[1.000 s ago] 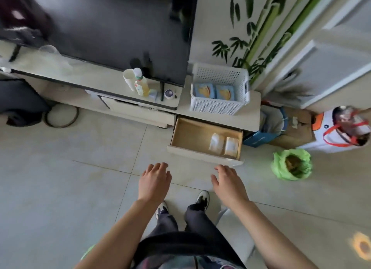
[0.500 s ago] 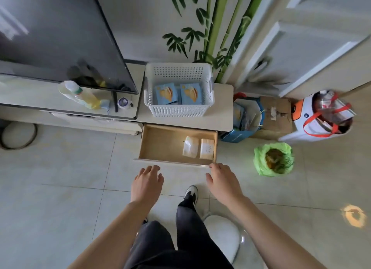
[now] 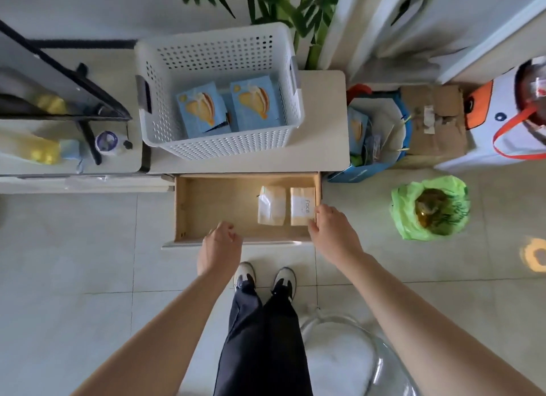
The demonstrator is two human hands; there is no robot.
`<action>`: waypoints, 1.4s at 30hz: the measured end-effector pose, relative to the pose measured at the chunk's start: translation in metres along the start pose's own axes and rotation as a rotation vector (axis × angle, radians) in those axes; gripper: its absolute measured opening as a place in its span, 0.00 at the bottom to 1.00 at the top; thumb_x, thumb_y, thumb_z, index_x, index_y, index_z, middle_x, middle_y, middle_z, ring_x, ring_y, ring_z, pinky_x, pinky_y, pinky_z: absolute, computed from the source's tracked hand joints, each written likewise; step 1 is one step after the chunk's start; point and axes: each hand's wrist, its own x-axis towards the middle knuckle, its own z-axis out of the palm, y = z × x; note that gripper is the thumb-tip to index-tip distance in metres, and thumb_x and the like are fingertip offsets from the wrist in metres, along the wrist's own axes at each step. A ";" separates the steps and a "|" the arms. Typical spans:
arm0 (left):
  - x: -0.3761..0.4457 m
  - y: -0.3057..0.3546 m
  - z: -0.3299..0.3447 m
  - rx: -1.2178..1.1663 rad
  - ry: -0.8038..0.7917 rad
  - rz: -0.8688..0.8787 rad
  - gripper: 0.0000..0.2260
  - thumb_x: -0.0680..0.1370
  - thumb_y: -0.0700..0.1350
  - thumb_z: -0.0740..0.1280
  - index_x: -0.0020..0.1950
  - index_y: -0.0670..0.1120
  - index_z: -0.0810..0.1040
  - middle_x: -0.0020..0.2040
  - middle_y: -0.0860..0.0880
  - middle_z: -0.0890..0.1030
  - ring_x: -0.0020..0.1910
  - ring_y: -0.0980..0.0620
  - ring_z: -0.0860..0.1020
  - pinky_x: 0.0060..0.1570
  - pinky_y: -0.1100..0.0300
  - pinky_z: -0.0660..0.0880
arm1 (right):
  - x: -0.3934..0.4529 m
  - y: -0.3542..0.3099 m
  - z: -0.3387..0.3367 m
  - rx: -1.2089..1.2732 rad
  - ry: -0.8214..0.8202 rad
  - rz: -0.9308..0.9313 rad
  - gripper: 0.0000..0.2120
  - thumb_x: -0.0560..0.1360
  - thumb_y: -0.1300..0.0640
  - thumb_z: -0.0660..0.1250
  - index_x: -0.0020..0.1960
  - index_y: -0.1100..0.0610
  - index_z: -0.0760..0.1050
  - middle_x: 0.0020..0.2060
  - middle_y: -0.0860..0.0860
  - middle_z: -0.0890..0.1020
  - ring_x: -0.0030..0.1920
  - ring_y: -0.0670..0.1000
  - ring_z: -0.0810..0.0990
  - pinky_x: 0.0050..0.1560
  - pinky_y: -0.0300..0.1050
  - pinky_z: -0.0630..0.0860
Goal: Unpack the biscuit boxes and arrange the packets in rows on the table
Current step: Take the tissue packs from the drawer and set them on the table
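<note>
Empty hands (image 3: 220, 248) (image 3: 332, 233) over drawer (image 3: 206, 206) (open).

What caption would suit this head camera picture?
Both bare hands, left and right, reach an open drawer; biscuit boxes wait in the white basket.

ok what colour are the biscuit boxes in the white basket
Light blue with a yellow-orange biscuit picture, seen in the head view: biscuit boxes inside the white basket.
</note>
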 end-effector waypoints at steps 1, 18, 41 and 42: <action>0.012 -0.001 0.010 0.000 -0.015 -0.007 0.13 0.78 0.44 0.61 0.61 0.47 0.77 0.53 0.48 0.82 0.45 0.49 0.75 0.42 0.58 0.71 | 0.012 0.005 0.010 0.023 -0.004 0.017 0.17 0.80 0.53 0.58 0.66 0.60 0.69 0.59 0.55 0.78 0.59 0.56 0.75 0.54 0.51 0.76; 0.190 -0.041 0.196 -0.067 -0.221 -0.114 0.21 0.79 0.45 0.62 0.71 0.44 0.67 0.69 0.45 0.73 0.55 0.46 0.75 0.48 0.55 0.72 | 0.186 0.092 0.187 0.340 0.043 0.322 0.23 0.79 0.56 0.63 0.70 0.64 0.64 0.65 0.59 0.73 0.64 0.59 0.74 0.60 0.47 0.73; 0.238 -0.059 0.258 -0.328 -0.247 -0.418 0.25 0.77 0.45 0.67 0.72 0.46 0.63 0.53 0.47 0.76 0.43 0.49 0.75 0.32 0.60 0.67 | 0.211 0.101 0.247 0.338 0.070 0.432 0.39 0.70 0.52 0.75 0.73 0.58 0.57 0.68 0.57 0.68 0.67 0.59 0.68 0.64 0.54 0.69; 0.239 -0.059 0.259 -0.353 -0.244 -0.441 0.25 0.77 0.45 0.68 0.72 0.46 0.63 0.45 0.50 0.74 0.38 0.53 0.73 0.29 0.61 0.64 | 0.214 0.102 0.248 0.355 0.058 0.457 0.38 0.70 0.50 0.75 0.72 0.59 0.58 0.67 0.57 0.69 0.67 0.59 0.69 0.65 0.55 0.70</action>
